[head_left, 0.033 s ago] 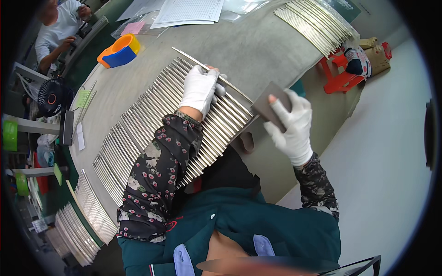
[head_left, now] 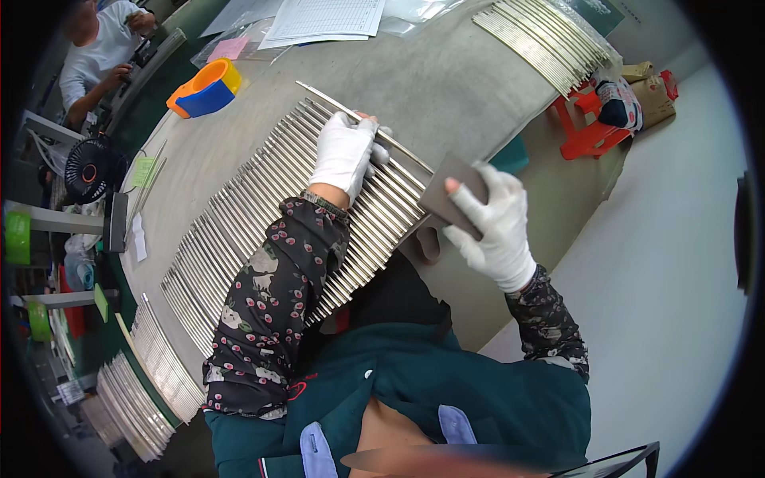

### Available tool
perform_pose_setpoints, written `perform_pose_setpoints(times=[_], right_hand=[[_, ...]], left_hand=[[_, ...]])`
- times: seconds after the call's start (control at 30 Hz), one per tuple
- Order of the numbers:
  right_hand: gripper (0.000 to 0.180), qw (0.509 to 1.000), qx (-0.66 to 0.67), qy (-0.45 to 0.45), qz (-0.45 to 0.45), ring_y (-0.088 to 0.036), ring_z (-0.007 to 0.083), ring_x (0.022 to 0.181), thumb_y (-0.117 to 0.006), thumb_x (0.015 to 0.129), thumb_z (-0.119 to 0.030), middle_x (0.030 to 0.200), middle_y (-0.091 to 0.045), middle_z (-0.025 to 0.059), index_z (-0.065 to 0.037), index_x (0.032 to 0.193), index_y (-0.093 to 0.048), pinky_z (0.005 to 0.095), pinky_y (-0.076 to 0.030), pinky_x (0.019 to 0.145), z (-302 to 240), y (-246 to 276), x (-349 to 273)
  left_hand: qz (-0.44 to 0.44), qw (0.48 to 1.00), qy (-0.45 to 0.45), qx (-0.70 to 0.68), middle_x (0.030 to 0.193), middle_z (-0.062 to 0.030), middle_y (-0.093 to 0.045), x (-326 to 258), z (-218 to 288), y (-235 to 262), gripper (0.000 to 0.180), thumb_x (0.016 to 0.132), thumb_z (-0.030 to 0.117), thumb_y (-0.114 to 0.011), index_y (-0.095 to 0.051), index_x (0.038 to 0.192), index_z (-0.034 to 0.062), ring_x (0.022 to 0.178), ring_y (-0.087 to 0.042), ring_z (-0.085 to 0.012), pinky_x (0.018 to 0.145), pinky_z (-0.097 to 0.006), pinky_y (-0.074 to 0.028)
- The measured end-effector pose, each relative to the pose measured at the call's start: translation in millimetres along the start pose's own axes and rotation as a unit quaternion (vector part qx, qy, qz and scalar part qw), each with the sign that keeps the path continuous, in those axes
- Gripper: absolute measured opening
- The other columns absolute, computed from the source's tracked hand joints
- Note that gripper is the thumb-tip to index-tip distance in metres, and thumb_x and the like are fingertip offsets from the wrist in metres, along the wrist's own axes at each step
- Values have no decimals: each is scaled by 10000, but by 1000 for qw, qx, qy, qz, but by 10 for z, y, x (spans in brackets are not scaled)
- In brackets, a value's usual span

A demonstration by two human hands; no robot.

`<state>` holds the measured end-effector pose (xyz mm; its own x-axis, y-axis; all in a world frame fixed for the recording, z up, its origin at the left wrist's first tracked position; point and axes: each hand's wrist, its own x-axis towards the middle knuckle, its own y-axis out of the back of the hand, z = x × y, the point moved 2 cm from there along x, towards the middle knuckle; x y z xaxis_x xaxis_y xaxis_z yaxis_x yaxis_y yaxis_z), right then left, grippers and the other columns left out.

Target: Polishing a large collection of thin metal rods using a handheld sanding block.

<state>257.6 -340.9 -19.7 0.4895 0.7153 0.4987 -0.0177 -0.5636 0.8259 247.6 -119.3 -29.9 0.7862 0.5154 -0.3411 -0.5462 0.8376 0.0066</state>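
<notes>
Many slim silvery metal rods [head_left: 255,199] lie side by side in a slanting row on the grey table. At the row's far edge, one metal rod [head_left: 319,93] sits apart from the rest, its angle slightly different. My left hand [head_left: 343,155], in a white glove with bare fingertips, is closed around that rod near its middle. In my right hand [head_left: 500,231], gloved the same way, is a flat grey-brown rectangular pad [head_left: 438,201]. The pad is at the rod's right end; whether they touch I cannot tell.
A roll of tape in an orange and blue holder [head_left: 209,89] stands at the far left. Papers [head_left: 323,20] lie at the back, with more rods [head_left: 542,44] at the far right. Beyond the table edge is a red stool [head_left: 590,135]. Another person [head_left: 100,56] sits far left.
My right hand has shifted a little to the left and slightly down with the pad, closer to the row. My left hand stays on the rod.
</notes>
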Motion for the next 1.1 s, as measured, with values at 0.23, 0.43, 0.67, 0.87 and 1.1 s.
perform_pose_setpoints(times=[0.23, 0.43, 0.67, 0.87, 1.1], right_hand=[[566, 1000, -1, 0, 9, -485, 350, 1051, -773, 621, -229, 1195, -516, 190, -124, 1159, -628, 434, -399, 881, 17, 21, 21], [543, 996, -55, -57, 32, -498, 351, 1040, -767, 649, -235, 1189, -519, 194, -151, 1167, -628, 428, -407, 861, 149, 35, 64], [545, 981, -108, -138, 79, -489, 359, 1076, -769, 634, -259, 1183, -515, 196, -168, 1153, -630, 428, -405, 897, 335, -2, -3], [561, 984, -103, -124, 73, -498, 354, 1019, -760, 606, -208, 1210, -507, 195, -113, 1144, -632, 445, -410, 867, 389, 46, -65], [584, 991, -86, -85, 57, -484, 356, 1066, -769, 602, -195, 1227, -500, 192, -136, 1165, -623, 429, -393, 902, 397, 18, -175]], left_hand=[[5, 1000, -5, -2, 887, -138, -678, -2, -2, 27, 155, 956, 132, -493, -479, 1020, -8, 448, -525, -72, 334, -181, -371], [-3, 1000, -4, 4, 880, -132, -675, -19, 6, 21, 153, 956, 130, -492, -477, 1022, -8, 451, -523, -71, 341, -179, -375], [7, 1000, -4, 2, 872, -123, -678, -10, 21, -3, 164, 950, 141, -507, -485, 1016, -8, 439, -505, -68, 334, -185, -362], [11, 1000, 4, 10, 884, -129, -683, -12, 34, -14, 161, 950, 136, -507, -485, 1013, -11, 432, -502, -71, 329, -186, -356], [11, 1000, 0, 9, 855, -123, -675, 12, 13, -4, 156, 942, 135, -505, -484, 1001, -8, 442, -521, -91, 341, -207, -377]])
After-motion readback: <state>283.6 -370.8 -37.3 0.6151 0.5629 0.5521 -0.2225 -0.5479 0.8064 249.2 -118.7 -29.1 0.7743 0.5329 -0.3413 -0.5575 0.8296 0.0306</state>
